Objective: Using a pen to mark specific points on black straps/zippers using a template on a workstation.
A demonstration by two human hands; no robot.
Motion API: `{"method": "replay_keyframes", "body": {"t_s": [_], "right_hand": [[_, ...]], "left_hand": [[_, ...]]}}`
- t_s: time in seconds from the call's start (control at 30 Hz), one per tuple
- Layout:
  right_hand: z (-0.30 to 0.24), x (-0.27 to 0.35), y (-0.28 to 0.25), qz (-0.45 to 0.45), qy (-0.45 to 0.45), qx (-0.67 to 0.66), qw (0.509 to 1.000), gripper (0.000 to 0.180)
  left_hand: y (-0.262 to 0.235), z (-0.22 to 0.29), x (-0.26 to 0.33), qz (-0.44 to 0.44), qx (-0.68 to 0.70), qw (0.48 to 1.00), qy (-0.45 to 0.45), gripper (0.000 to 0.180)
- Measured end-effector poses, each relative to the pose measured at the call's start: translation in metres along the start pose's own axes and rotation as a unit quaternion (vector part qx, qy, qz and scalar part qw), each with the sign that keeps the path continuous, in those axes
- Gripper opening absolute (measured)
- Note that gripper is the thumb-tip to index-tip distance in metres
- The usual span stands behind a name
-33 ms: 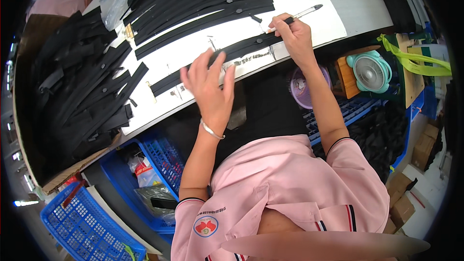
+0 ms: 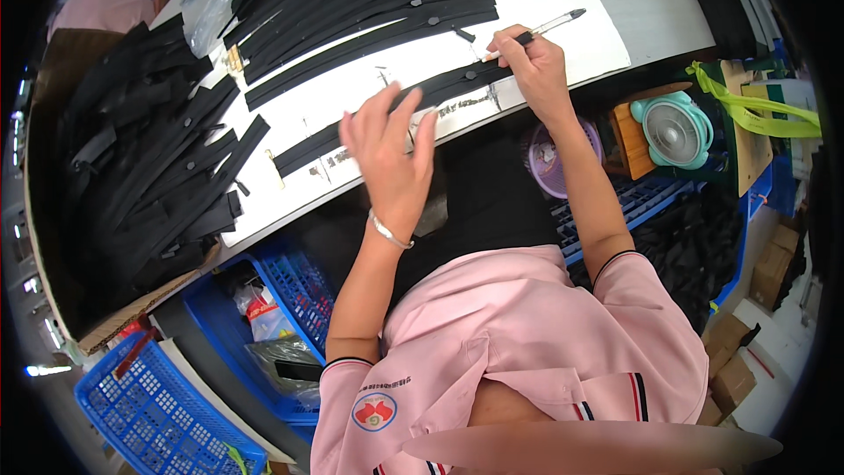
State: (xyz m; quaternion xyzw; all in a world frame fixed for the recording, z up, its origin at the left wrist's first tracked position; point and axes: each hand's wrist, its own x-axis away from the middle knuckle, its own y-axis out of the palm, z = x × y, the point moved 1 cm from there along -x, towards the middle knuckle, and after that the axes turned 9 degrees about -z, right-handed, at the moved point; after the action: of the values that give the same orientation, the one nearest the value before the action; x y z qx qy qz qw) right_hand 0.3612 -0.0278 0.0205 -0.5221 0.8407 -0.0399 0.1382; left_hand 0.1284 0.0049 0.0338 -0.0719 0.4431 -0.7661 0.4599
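Your right hand [image 2: 534, 66] is clenching a pen [image 2: 547, 28] over the black strap [image 2: 396, 110] lying along the counter's [image 2: 607, 9] near edge; your left hand [image 2: 391, 154] is hovering released above it. The strap looks light and floppy, so pin it flat midway.

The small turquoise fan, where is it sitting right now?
In the head view the turquoise fan sits on the person's right, below the white table's edge, beside a wooden block and above a blue crate, just past the right forearm.
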Motion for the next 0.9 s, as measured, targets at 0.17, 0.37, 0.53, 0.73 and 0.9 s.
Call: {"method": "replay_keyframes", "body": {"t_s": [0.17, 0.37, 0.53, 0.73, 0.9], "right_hand": [[0.004, 0.001, 0.002, -0.011, -0.005, -0.004, 1.000, 0.020], [0.002, 0.000, 0.002, -0.021, -0.014, 0.034, 0.999, 0.020], [0.002, 0.001, 0.003, -0.027, -0.031, 0.063, 0.997, 0.019], [0.000, 0.005, -0.001, -0.002, -0.033, 0.004, 0.999, 0.021], [-0.001, 0.006, -0.003, -0.058, -0.040, 0.036, 0.997, 0.023]], "left_hand": [[0.042, 0.021, -0.044, 0.006, 0.074, 0.994, 0.079, 0.016], [0.054, 0.021, -0.052, 0.027, 0.049, 0.996, 0.071, 0.011], [0.056, 0.022, -0.051, 0.029, 0.041, 0.996, 0.068, 0.012], [0.057, 0.023, -0.050, 0.036, 0.051, 0.995, 0.078, 0.013], [0.060, 0.020, -0.051, 0.053, 0.051, 0.993, 0.088, 0.013]]}}
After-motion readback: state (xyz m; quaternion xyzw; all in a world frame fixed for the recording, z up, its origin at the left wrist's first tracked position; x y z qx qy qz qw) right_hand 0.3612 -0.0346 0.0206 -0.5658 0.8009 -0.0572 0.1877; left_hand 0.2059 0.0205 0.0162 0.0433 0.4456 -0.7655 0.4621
